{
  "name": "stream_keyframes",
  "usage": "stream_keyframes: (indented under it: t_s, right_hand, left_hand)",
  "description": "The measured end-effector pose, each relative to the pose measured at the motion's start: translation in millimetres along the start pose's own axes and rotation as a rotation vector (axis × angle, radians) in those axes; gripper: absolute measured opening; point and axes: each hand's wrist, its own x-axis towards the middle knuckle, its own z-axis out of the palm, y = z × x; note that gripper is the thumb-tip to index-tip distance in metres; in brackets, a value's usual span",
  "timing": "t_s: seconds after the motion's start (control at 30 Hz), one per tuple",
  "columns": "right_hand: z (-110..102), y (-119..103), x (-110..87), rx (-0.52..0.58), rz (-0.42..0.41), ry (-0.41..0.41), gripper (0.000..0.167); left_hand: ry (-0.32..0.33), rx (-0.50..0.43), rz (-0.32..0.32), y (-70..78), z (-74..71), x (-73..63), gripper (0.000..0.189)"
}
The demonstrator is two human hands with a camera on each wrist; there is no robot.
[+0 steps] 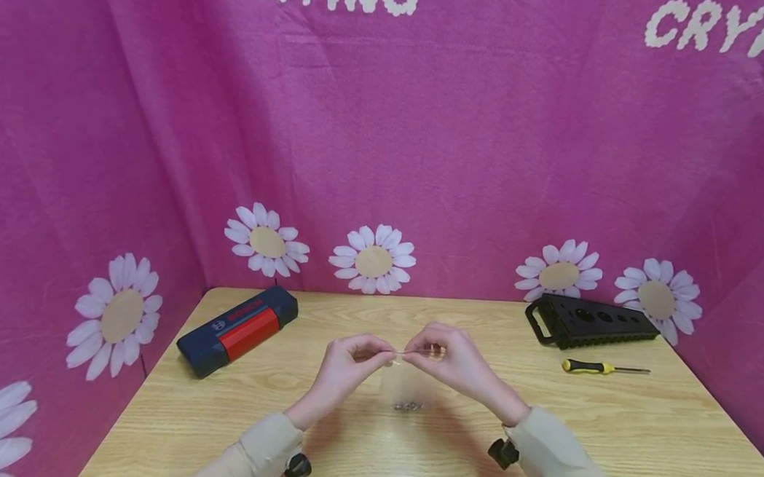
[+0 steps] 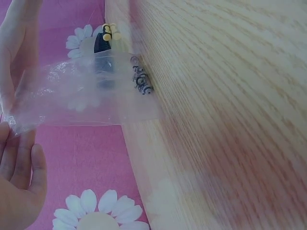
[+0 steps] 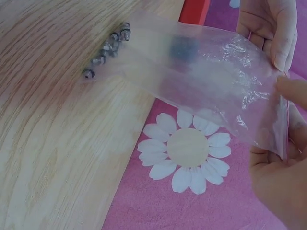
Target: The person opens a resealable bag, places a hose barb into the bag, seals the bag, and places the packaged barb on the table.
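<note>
In front of me, over the table, both hands hold the top edge of a clear plastic bag (image 1: 397, 382). My left hand (image 1: 349, 368) pinches it between thumb and fingertips at the left. On the right, my right hand (image 1: 457, 361) pinches the same edge, the two sets of fingertips close together in the head view. The bag hangs down, and several small metal pieces with dark rings, like screws (image 3: 108, 50), are gathered at its bottom, close over the wood. In the left wrist view the bag (image 2: 72, 91) stretches from the fingers to the tabletop.
A dark blue and red Bosch case (image 1: 239, 329) lies at the back left of the wooden table (image 1: 236, 437). At the right are a black holder with a handle (image 1: 597, 320) and a yellow-black screwdriver (image 1: 590, 366). Pink flowered cloth (image 1: 416, 156) hangs behind.
</note>
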Motion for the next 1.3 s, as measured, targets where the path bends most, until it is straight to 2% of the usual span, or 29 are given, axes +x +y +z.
stream_keyframes:
  t_s: [0.17, 0.53, 0.8, 1.03, 1.3]
  right_hand:
    - [2, 1, 1.6, -0.015, -0.045, 0.013, 0.004]
    - [6, 1, 2.4, -0.013, -0.08, 0.023, 0.004]
    - [1, 4, -1.5, 0.002, -0.033, 0.031, 0.004]
    - [-2, 5, -2.0, -0.009, -0.055, 0.016, 0.006]
    - [-8, 10, -6.7, -0.013, -0.02, 0.024, 0.005]
  left_hand:
    - [-0.01, -0.001, 0.003, 0.8, 0.7, -0.1, 0.014]
    - [-0.013, -0.001, 0.023, 0.2, 0.5, -0.4, 0.016]
    - [0.003, 0.023, 0.003, 0.4, -1.8, -1.7, 0.013]
    - [0.012, 0.033, 0.056, -2.7, -0.6, -0.2, 0.014]
    - [0.016, 0.029, 0.013, 0.1, -1.3, -1.0, 0.013]
